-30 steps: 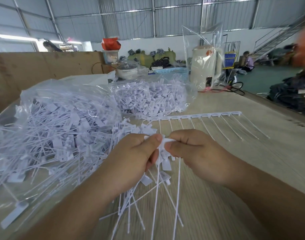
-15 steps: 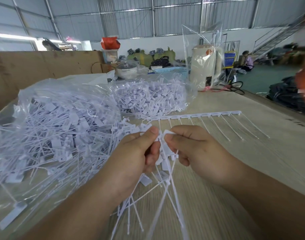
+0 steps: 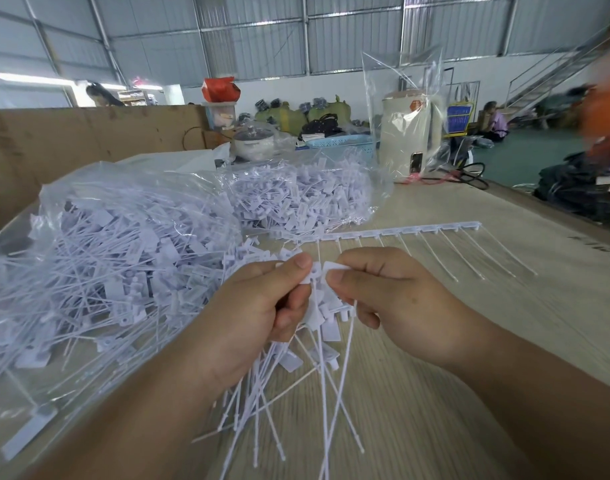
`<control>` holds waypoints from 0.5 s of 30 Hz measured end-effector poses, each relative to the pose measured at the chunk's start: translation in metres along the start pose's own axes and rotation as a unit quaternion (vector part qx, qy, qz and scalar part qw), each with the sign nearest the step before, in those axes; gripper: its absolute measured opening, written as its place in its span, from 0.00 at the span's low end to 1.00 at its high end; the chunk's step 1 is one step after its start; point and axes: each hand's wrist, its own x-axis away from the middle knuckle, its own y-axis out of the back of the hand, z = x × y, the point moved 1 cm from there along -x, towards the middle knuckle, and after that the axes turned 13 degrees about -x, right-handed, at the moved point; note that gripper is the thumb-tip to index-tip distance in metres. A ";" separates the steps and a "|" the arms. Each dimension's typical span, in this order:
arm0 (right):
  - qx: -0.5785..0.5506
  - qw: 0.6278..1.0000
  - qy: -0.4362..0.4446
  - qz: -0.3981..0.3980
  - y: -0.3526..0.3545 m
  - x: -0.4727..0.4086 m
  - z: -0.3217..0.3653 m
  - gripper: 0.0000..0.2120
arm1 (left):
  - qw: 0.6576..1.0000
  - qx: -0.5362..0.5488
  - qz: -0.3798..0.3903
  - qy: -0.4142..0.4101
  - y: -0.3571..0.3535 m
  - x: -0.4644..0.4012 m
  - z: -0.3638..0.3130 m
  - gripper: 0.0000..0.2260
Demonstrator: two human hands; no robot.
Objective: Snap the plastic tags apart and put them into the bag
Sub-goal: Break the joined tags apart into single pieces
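Left hand (image 3: 251,317) grips a bunch of white plastic tags (image 3: 319,315). Right hand (image 3: 393,299) pinches one tag head (image 3: 333,267) beside it. Open bag (image 3: 99,258) lies left.

Bare table (image 3: 504,341) lies right of the hands; the heaped bag (image 3: 106,254) blocks the left.

Work surface: a light wood-grain table (image 3: 469,216). The landmark is the large clear bag of loose white tags (image 3: 99,258) at the table's left. Behind and right of it lies a second, smaller clear bag of tags (image 3: 307,195). To its right lies an unbroken strip of tags (image 3: 400,232), tails pointing toward the viewer. Farther behind stand a lidded pot (image 3: 253,143), a blue basket (image 3: 341,142) and a cream appliance wrapped in clear plastic (image 3: 409,133).
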 end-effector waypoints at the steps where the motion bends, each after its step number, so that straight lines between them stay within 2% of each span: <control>1: -0.001 1.000 -0.004 0.003 0.000 0.000 0.001 0.15 | 1.000 -0.009 -0.002 -0.003 0.000 0.000 0.000 0.21; 5: -0.080 0.994 -0.076 0.016 0.002 0.000 0.001 0.13 | 0.987 -0.150 -0.049 -0.023 0.003 0.000 0.002 0.23; 7: -0.083 0.993 -0.079 0.021 0.002 0.001 0.002 0.13 | 0.983 -0.172 -0.062 -0.027 0.003 0.001 0.002 0.23; 10: 0.041 0.999 0.003 0.010 0.003 0.001 0.004 0.16 | 0.999 -0.019 -0.023 0.014 -0.001 0.000 0.000 0.22; 12: 0.104 0.994 0.044 0.001 0.002 0.002 0.004 0.17 | 0.995 0.079 0.011 0.062 -0.004 0.000 -0.003 0.20; 14: 0.099 0.994 0.039 -0.006 0.002 0.002 0.004 0.17 | 0.993 0.093 0.020 0.069 -0.005 0.000 -0.006 0.19; 15: 0.060 0.998 0.018 -0.008 0.002 0.002 0.003 0.16 | 0.998 0.043 0.005 0.051 -0.004 0.001 -0.005 0.19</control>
